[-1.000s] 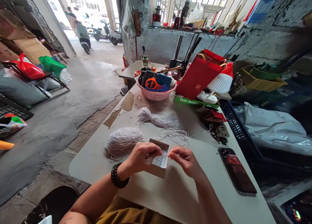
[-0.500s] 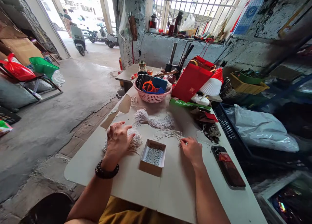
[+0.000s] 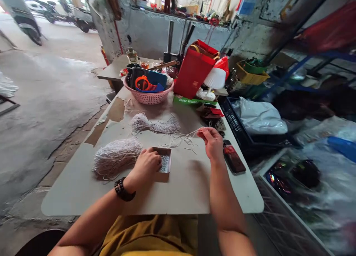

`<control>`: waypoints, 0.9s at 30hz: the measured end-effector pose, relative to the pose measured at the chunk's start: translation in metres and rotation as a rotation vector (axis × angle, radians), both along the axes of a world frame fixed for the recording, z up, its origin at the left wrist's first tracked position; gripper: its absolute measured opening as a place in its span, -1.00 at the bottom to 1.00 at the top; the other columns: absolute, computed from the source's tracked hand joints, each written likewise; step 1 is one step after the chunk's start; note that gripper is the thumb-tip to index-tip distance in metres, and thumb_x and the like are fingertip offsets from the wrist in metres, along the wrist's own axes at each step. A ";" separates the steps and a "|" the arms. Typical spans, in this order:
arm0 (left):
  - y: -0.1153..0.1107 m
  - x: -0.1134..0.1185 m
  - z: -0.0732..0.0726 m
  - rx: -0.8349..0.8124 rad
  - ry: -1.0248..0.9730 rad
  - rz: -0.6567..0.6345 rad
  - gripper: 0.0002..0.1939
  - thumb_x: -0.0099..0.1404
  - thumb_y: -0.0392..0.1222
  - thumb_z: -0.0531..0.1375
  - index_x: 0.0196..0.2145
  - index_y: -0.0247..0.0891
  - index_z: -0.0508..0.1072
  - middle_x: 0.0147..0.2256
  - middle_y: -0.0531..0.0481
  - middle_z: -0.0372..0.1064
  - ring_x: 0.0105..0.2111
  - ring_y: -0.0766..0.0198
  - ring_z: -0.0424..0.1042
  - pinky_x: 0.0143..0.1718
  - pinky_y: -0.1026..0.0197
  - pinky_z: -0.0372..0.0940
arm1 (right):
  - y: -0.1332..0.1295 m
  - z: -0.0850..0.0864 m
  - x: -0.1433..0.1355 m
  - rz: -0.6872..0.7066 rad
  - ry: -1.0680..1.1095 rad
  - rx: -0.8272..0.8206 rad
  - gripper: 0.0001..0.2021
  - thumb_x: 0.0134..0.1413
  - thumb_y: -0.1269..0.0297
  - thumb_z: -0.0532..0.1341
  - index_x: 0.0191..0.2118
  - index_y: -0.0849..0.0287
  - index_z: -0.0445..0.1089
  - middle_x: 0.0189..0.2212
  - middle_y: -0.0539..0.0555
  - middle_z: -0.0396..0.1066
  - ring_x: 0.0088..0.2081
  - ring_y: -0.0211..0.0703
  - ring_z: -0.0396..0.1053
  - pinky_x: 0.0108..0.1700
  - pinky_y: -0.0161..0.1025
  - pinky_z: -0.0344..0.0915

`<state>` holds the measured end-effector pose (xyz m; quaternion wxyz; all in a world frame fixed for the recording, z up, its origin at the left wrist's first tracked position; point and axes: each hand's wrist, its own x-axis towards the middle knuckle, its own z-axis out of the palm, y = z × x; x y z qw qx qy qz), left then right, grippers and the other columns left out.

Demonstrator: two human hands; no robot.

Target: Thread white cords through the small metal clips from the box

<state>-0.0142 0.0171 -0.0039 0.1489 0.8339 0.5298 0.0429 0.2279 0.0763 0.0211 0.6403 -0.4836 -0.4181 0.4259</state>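
Observation:
My left hand (image 3: pixel 148 161) reaches over the small cardboard box (image 3: pixel 169 166), its fingers curled together and the tips hidden inside. Small grey metal pieces (image 3: pixel 164 163) lie in that box. My right hand (image 3: pixel 211 139), raised a little above the table, pinches the end of a white cord (image 3: pixel 191 133) between thumb and fingers. This cord runs left to a loose tangle of cords (image 3: pixel 178 140). Beside my left hand lies a thick bundle of white cords (image 3: pixel 115 157). A second cord bundle (image 3: pixel 155 123) lies farther back.
A phone (image 3: pixel 234 157) lies right of my right forearm. Toward the back of the table (image 3: pixel 189 196) stand a pink basket (image 3: pixel 150 97) of tools, a red paper bag (image 3: pixel 193 70) and a white lamp (image 3: pixel 214 79). A dark crate (image 3: pixel 236 118) stands beyond the right edge.
My left hand has moved from the near cord bundle right to the box. My right hand has lifted, drawing up the cord end. The camera view has swung to the right and down.

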 end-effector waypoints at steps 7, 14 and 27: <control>0.000 -0.002 0.007 -0.003 -0.018 -0.016 -0.83 0.22 -0.24 0.18 -0.44 -0.22 0.59 -0.36 -0.14 0.55 -0.18 -0.03 0.37 -0.21 0.05 0.12 | 0.011 0.039 -0.001 0.137 -0.018 -0.052 -0.71 -0.22 0.07 0.40 -0.46 0.15 0.39 -0.48 -0.02 0.52 -0.44 -0.28 0.44 -0.28 -0.26 0.39; 0.003 -0.005 0.002 -0.011 -0.060 -0.007 -0.90 0.19 -0.24 0.26 -0.44 -0.24 0.58 -0.38 -0.13 0.55 -0.17 -0.01 0.40 -0.18 0.08 0.18 | 0.013 0.073 -0.014 0.254 -0.011 -0.026 -0.72 -0.17 0.10 0.39 -0.46 0.16 0.34 -0.53 -0.03 0.51 -0.50 -0.30 0.42 -0.36 -0.30 0.37; 0.000 0.023 0.001 -0.393 -1.215 0.196 -0.42 0.13 0.29 0.23 -0.34 -0.39 0.58 -0.44 -0.07 0.50 -0.46 0.28 0.36 -0.38 0.26 0.26 | -0.036 0.016 -0.070 0.402 -0.278 -0.112 -0.61 -0.03 -0.10 0.31 -0.35 0.19 0.49 -0.31 0.17 0.58 -0.27 -0.07 0.49 -0.16 -0.16 0.38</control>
